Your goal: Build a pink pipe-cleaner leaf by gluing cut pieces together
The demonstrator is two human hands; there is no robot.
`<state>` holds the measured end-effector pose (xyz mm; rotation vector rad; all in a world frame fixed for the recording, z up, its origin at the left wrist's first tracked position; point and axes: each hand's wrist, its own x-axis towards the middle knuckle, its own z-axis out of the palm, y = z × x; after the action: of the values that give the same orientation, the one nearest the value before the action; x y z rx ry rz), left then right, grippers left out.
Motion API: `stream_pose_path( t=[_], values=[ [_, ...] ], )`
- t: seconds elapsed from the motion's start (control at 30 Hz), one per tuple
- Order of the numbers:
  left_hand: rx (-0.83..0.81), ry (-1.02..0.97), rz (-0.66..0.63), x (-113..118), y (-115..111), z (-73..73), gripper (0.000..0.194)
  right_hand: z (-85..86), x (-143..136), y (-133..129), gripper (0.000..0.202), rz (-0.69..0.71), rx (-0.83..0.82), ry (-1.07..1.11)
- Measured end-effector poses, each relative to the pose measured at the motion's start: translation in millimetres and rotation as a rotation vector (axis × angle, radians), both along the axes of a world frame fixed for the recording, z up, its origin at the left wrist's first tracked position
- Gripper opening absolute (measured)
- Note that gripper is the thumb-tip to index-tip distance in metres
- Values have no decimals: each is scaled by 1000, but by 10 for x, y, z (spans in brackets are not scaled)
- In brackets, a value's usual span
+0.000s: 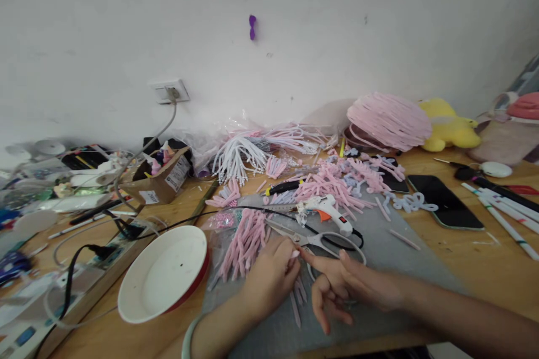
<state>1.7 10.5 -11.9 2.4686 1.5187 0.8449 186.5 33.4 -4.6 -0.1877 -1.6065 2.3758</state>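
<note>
My left hand (269, 272) is closed, pinching a small pale pink piece (295, 254) between thumb and fingers; most of it is hidden. My right hand (351, 283) reaches in from the right with its index finger stretched to the left fingertips. Its other fingers are loosely bent and apart, with nothing seen in them. Beneath the hands lies a grey mat (396, 269). Large scissors (318, 241) rest just beyond them, partly covered. A bundle of pink fuzzy stems (244, 241) is beside my left hand, and a few loose stems (298, 305) lie between the hands.
A white hot glue gun (332, 213) with a black cable sits behind the scissors. Piled pink twisted stems (332, 182) are farther back. On the left are a white round dish (164, 275), a power strip (84, 286) and a cardboard box (160, 179). A phone (446, 202) lies right.
</note>
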Motion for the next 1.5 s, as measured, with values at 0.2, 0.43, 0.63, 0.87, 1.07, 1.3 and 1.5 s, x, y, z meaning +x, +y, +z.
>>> stream_pose_path(
  t=[0.2,0.43,0.63,0.87,1.07,1.3,1.5],
  values=[
    [-29,-55,8,16,-4,32,18,-31,1,0,99,14,-53,23],
    [-42,-278,31,-10,19,63,22,47,19,28,98,-18,-104,27],
    [-42,-346,-5,-50,44,92,8,20,41,62,98,-63,-190,45],
    [8,-376,-97,-88,23,71,9,73,54,64,98,-104,-193,64],
    [5,-375,-153,-113,34,58,13,101,61,77,98,-120,-157,56],
    [-23,-373,-136,-65,26,43,17,82,60,87,96,-132,-156,43],
    [-56,-392,-115,-65,30,61,17,91,69,94,96,-136,-159,46]
  ],
)
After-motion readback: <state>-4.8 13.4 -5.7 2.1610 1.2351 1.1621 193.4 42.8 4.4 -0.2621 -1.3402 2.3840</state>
